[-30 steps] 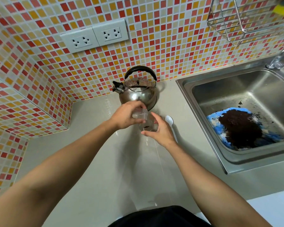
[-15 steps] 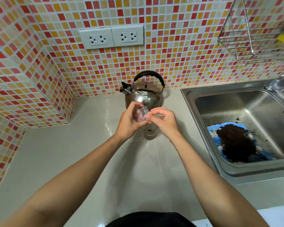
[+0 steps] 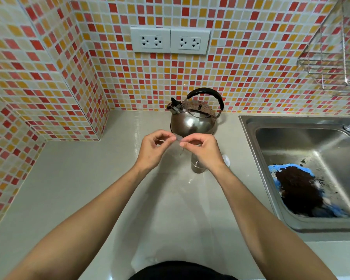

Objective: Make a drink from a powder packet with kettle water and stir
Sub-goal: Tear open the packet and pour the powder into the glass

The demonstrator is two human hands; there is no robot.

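Observation:
A small clear powder packet [image 3: 177, 138] is pinched between the fingertips of my left hand [image 3: 154, 148] and my right hand [image 3: 202, 150], held above a glass [image 3: 198, 168] on the counter. The glass is mostly hidden by my right hand; its base shows with something dark at the bottom. A steel kettle [image 3: 194, 120] with a black handle stands just behind the glass, against the tiled wall. A white spoon [image 3: 226, 159] lies on the counter right of the glass, partly hidden by my right wrist.
A steel sink [image 3: 251, 142] is set into the counter on the right, holding a blue cloth [image 3: 291, 168] covered with dark grounds. Two wall sockets [image 3: 170, 41] sit above the kettle. A wire rack [image 3: 331, 65] hangs at the upper right. A tiled corner juts out on the left.
My right hand came off the glass and joined my left hand on the packet. Both hands now pinch the packet at its top, slightly apart, above the glass.

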